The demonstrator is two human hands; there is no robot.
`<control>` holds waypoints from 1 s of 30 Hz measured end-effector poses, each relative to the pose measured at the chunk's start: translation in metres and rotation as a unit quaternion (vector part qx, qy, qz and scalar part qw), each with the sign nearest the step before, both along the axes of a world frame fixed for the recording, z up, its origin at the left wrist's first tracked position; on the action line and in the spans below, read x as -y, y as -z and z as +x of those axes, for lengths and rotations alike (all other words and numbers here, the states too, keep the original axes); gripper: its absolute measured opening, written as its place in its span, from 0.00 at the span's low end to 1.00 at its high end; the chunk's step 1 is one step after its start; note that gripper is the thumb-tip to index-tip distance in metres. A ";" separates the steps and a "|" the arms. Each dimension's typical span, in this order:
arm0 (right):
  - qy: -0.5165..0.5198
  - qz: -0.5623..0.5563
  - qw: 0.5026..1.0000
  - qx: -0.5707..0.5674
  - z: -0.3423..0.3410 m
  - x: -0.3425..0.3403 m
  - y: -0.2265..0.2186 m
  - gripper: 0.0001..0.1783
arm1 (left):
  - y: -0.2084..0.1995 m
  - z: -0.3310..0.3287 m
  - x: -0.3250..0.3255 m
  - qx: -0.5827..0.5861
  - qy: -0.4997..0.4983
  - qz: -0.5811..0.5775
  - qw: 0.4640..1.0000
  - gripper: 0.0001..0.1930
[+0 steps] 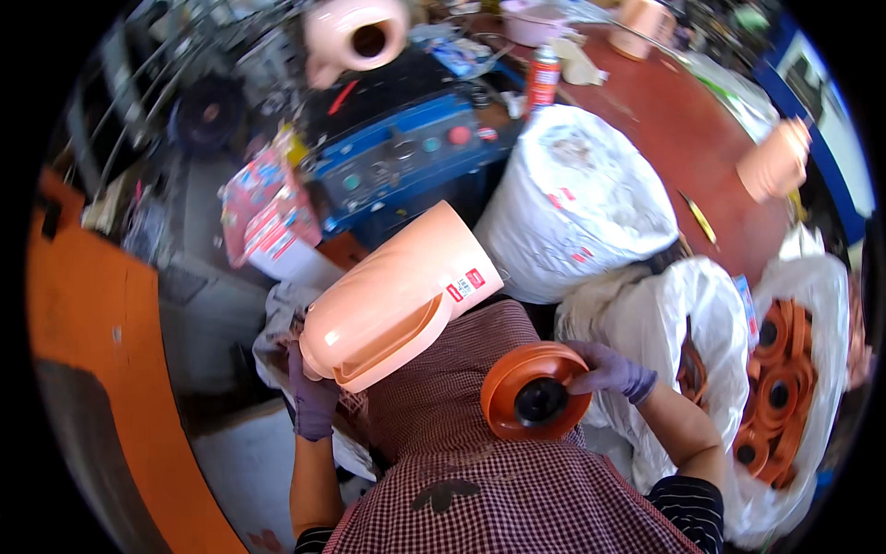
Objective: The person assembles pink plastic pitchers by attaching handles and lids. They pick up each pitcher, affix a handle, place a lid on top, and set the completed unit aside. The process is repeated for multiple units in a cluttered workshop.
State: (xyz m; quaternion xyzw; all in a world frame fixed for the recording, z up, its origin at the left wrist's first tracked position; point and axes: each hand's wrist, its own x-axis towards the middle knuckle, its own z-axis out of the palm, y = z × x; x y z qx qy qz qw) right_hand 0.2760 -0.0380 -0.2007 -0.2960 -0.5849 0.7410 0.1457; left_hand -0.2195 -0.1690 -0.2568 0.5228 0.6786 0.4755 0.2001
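A peach jug [383, 277], glossy, its handle [395, 358] facing the body and red-and-white labels [474, 278] near its wide end, was tilted above the left edge of the checked apron [544, 508]. The gloved left hand [312, 397], fingers partly hidden, held its narrow end; the gloved right hand [604, 371] gripped the right rim of an orange, black-centred lid [503, 399]. The left forearm [316, 485] stood nearly straight, the right forearm [681, 429] angled inward.

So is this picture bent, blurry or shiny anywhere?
In the head view, the corners are black and the orange panel curves near the rim, as a fisheye lens does; also in the head view, the held jug looks fairly crisp with a soft pale sheen, while the upper jug looks smeared, perhaps from camera movement.
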 end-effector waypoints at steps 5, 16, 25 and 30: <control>0.143 0.105 0.984 -0.003 -0.036 -0.069 -0.002 0.32 | -0.017 0.008 0.056 0.152 -0.032 -0.034 0.987 0.31; 0.158 0.490 0.857 -0.004 -0.165 -0.052 -0.077 0.32 | 0.001 0.054 0.071 0.245 0.018 -0.039 0.968 0.25; 0.217 0.500 0.839 -0.017 -0.132 -0.031 -0.083 0.28 | 0.010 0.047 0.046 0.489 -0.112 0.051 0.863 0.21; 0.268 0.460 0.846 -0.022 -0.128 -0.031 -0.081 0.23 | -0.019 0.052 0.032 0.201 -0.105 0.035 0.973 0.15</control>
